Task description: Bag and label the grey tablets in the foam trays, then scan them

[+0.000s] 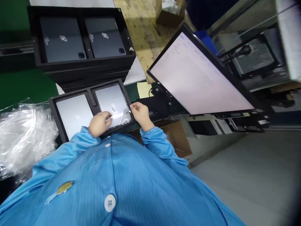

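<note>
left hand (100, 123) pinches bagged tablet (113, 106) near edge | right hand (141, 113) pinches bag's right edge | tray (54, 105) at desk's near edge

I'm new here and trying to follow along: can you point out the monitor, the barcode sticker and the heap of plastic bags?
Monitor (199, 72): head view, middle of the lit screen.
Barcode sticker (113, 108): head view, centre of the white label.
Plastic bags (23, 138): head view, middle of the crumpled heap.

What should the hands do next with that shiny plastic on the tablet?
Probably pull the clear film a little further toward the body. The left hand and right hand each pinch the film over the right tablet in the black tray, and it looks bunched and only partly lifted.
</note>
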Tool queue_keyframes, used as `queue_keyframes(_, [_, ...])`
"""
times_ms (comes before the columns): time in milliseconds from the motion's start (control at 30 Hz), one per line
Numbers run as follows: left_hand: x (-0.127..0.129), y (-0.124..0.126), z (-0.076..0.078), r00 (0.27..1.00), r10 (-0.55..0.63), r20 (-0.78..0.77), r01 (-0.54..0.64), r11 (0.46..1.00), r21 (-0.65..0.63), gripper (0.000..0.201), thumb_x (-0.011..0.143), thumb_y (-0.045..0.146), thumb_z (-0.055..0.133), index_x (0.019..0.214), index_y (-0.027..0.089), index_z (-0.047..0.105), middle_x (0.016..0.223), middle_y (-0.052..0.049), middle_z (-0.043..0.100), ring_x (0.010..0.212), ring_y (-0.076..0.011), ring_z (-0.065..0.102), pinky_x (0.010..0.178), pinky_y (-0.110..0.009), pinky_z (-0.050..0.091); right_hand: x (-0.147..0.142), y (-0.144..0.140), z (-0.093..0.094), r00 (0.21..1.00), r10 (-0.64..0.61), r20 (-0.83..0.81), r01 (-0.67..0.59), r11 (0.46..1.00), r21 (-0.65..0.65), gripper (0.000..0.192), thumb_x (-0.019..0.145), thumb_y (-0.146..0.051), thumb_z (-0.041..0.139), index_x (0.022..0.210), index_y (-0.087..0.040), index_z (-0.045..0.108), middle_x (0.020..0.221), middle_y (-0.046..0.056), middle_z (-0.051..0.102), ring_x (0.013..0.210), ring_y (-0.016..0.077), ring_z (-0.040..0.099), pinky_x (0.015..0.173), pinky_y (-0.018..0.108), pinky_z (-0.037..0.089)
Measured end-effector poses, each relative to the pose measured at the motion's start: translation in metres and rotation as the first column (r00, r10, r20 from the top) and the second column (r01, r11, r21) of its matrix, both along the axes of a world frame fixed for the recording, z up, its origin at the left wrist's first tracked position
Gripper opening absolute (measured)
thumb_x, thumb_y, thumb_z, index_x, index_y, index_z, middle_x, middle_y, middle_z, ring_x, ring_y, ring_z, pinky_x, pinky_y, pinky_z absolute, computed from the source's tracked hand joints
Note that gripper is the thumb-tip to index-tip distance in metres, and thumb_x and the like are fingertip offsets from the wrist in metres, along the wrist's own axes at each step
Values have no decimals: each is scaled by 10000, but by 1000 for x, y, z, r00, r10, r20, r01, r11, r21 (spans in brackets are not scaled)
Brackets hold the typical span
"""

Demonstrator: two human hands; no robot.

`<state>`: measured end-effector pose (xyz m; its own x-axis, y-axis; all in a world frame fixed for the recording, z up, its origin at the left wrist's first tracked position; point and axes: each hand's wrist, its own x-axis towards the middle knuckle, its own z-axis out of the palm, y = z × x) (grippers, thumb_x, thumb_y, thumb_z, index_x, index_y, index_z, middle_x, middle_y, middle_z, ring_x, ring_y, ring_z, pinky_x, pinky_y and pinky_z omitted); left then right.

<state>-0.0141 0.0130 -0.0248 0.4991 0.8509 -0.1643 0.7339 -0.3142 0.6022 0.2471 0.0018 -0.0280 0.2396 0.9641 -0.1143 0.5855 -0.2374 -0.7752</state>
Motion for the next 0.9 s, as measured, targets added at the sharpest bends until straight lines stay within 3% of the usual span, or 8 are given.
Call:
queue_keyframes(100, [72,-10,2,978,-146,-150,149,989,6,286,982,331,645,1206,153,651,1247,-152,663,1194,-309,632,1001,-393,525,11,-7,-7,996,6,-86,-5,1000,7,177,897,-326,631,877,-179,728,731,24,696,684,176,643,670,265,472])
queue_keyframes(233, [113,-8,-3,954,-68,-291,65,998,-21,424,945,391,736,1251,132,598,1287,-204,592,1199,-337,624,907,-393,546,19,-9,-9,991,39,-124,-36,999,28,200,880,-359,642,870,-179,728,698,19,686,638,172,622,634,271,463])
queue_keyframes(367, [89,-5,-11,973,31,-230,-51,996,-80,248,1039,361,569,1142,144,629,1194,-186,640,1131,-321,665,916,-397,540,29,-5,-11,988,51,-147,-55,998,-21,162,881,-322,660,868,-176,729,687,14,689,648,170,646,643,265,484])
queue_keyframes(467, [54,-11,-23,952,305,-2,-303,945,-121,245,1044,390,527,1022,171,633,1080,-153,689,1045,-294,691,938,-409,553,25,2,-17,973,77,-216,-95,993,-75,105,887,-263,668,883,-176,728,749,24,728,694,167,690,681,256,521])
queue_keyframes(567, [26,-19,-34,776,572,266,-490,813,-315,322,1005,503,558,1006,184,602,1067,-139,717,1014,-274,711,865,-400,598,5,13,-20,949,138,-285,-187,970,-152,53,886,-206,694,902,-175,734,837,37,771,717,150,719,699,235,539])
queue_keyframes(667, [19,-26,-40,557,726,403,-515,683,-518,449,938,606,623,1072,178,584,1180,-162,715,1108,-276,711,794,-364,626,-24,27,-19,938,214,-273,-284,925,-253,57,887,-217,743,851,-173,741,790,35,770,604,128,685,619,214,505])
queue_keyframes(833, [29,-33,-36,462,759,459,-483,650,-587,510,875,613,704,1115,176,598,1302,-174,687,1238,-284,668,906,-383,624,-55,48,-18,940,252,-231,-326,865,-382,294,871,-184,730,587,-171,654,555,24,669,453,101,552,471,204,380])
queue_keyframes(900, [22,-31,-29,344,799,493,-492,600,-630,438,893,569,683,1089,193,574,1340,-166,670,1260,-292,658,950,-416,613,-57,52,-18,941,250,-228,-322,868,-378,291,822,-129,723,548,-174,635,509,15,636,448,101,530,457,207,356])
